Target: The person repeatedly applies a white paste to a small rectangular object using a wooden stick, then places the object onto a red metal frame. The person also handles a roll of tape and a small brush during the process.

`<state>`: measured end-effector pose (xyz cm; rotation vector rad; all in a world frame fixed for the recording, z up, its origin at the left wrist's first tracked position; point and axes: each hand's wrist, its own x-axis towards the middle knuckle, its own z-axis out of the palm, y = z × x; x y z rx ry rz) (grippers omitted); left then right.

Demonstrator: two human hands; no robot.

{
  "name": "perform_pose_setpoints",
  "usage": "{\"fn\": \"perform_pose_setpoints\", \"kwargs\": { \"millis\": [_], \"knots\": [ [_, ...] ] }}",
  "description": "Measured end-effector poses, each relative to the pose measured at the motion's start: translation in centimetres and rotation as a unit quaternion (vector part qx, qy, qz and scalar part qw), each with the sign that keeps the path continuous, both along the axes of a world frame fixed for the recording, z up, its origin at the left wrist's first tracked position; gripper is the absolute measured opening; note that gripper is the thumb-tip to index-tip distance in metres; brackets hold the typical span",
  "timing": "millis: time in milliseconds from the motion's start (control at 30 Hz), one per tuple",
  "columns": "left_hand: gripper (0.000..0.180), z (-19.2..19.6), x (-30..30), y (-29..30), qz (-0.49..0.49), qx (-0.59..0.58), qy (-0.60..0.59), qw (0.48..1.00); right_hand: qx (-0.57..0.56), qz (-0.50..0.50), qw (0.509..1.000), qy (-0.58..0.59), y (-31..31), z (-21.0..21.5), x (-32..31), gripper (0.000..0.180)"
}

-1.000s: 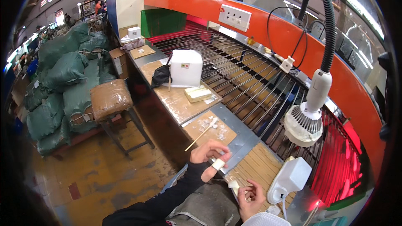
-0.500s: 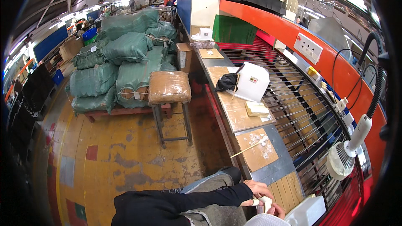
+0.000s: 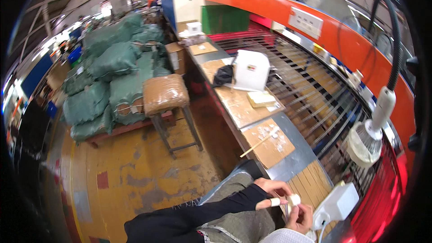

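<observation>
Low in the view, above my lap, my left hand (image 3: 275, 190) comes out of a black sleeve with its fingers closed on a small white piece (image 3: 294, 199). A white wrap (image 3: 275, 202) covers part of one of its digits. My right hand (image 3: 300, 218), in a pale sleeve, meets it from below, fingers pinched at the lower side of the same piece. A thin, greyish strip shows between the hands; its kind is unclear. Beside my right hand stands a white plastic device (image 3: 338, 201) with a round opening and a cord.
Along the bench lie a grooved wooden board (image 3: 310, 184), a brown board (image 3: 275, 146) with a stick and white scraps, and a yellowish block (image 3: 261, 99). A white housing (image 3: 252, 70) stands farther off. The metal-bar rack (image 3: 310, 103) and a lamp (image 3: 366, 141) are right; green sacks (image 3: 110, 63) left.
The view has shifted, so the bench and sacks sit farther left. My hands appear slightly higher, and more of my right hand and the white device shows. The white piece remains between my fingers.
</observation>
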<state>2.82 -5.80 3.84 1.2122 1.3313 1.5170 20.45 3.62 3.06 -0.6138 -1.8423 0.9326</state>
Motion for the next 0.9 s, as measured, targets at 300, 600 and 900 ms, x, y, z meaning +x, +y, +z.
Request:
{"fn": "perform_pose_setpoints", "kwargs": {
  "millis": [300, 600, 900],
  "knots": [
    [0.035, 0.7, -0.8, 0.1, 0.046, -0.008, -0.011, 0.999, -0.019, 0.023, 0.999, -0.018, -1.2, 0.9, -0.8, 0.006],
    [0.018, 1.4, 0.4, 0.5, 0.122, -0.005, 0.016, 0.992, -0.025, 0.027, 0.998, -0.044, -1.3, 1.2, -0.1, 0.017],
    [0.018, 1.5, 0.2, 0.8, 0.157, 0.030, 0.086, 0.983, -0.021, 0.070, 0.997, -0.034, -0.9, 1.7, -0.4, 0.038]
  ]
}}
